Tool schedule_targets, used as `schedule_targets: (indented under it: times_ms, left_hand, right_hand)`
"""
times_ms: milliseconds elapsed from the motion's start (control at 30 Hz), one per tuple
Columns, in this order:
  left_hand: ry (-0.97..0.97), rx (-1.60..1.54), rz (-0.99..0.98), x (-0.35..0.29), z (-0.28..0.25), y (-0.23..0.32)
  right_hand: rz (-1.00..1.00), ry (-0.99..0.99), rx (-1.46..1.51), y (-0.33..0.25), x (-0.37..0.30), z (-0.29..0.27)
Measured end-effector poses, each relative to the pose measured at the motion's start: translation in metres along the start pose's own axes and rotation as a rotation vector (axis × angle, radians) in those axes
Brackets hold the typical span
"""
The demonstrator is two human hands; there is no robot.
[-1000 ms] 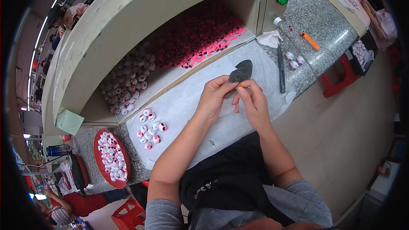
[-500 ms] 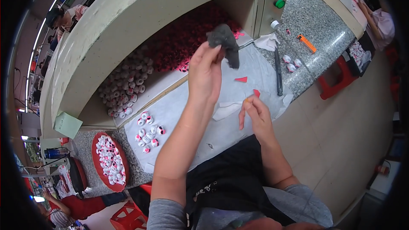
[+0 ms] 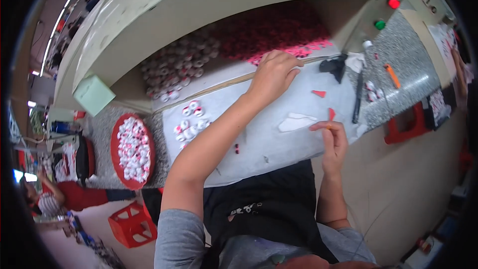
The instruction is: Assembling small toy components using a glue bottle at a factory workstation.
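Note:
My left hand [image 3: 275, 75] is at the front edge of the pile of small pink and dark pieces [image 3: 279, 27], fingers curled and thumb close to them. Anything between those fingertips is hidden. Over the right part of the white paper sheet [image 3: 249, 139], my right hand [image 3: 334, 142] pinches a thin tool with a small orange-yellow part; its tip is hard to make out. Beside it lie a red scrap [image 3: 331, 114] and a white cloth strip [image 3: 297, 122]. Another red scrap [image 3: 319, 93] lies farther back. A dark crumpled cloth [image 3: 334, 67] rests at the far right.
White-and-pink beads [image 3: 189, 128] sit left on the paper, more [image 3: 181, 62] under the curved hood [image 3: 224, 7]. A red bowl [image 3: 153, 154] of similar pieces stands left. At right lie a black pen-like tool [image 3: 358, 99] and an orange cutter [image 3: 392, 75]. A co-worker's arm [image 3: 459, 65] shows far right.
My left hand has let go of the dark cloth, now lying at the far right, and moved to the pink pile. My right hand still pinches the thin tool. The view has shifted.

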State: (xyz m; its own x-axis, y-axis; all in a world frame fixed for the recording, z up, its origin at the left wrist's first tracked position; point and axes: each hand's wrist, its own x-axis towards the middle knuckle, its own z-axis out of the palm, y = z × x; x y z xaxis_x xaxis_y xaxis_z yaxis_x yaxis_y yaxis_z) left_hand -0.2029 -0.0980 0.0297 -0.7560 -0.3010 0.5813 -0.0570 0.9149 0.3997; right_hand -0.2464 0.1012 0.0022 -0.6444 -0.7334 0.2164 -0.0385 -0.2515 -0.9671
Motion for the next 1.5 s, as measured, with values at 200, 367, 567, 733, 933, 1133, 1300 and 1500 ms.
schedule_targets:
  times_ms: [200, 367, 567, 733, 933, 1133, 1300, 1500]
  left_hand:
    - [-0.053, 0.232, -0.719, -0.037, -0.087, -0.068]
    - [0.055, 0.89, -0.035, -0.059, -0.086, -0.131]
    - [0.068, -0.087, -0.668, -0.061, -0.106, -0.069]
    - [0.335, -1.277, -0.887, -0.12, -0.128, 0.006]
    - [0.611, -1.633, -1.03, -0.192, -0.107, 0.042]
    - [0.668, -1.301, -0.939, -0.21, -0.089, 0.06]
    - [0.705, -1.28, -0.859, -0.203, -0.092, 0.063]
    - [0.642, -1.332, -0.88, -0.204, -0.092, 0.067]
  right_hand:
    - [-0.105, -0.032, -0.308, 0.013, -0.012, 0.003]
    - [-0.158, -0.106, -0.722, 0.002, -0.017, 0.012]
    - [0.039, -0.073, -0.068, -0.005, -0.027, 0.036]
    - [0.218, -0.174, 0.089, -0.017, -0.02, 0.062]
    - [0.307, -0.183, 0.433, -0.027, -0.012, 0.092]
    - [0.297, -0.165, 0.669, -0.03, -0.01, 0.109]
    - [0.29, -0.048, 0.696, -0.037, -0.011, 0.123]
    - [-0.192, -0.116, 0.21, -0.034, -0.02, 0.121]
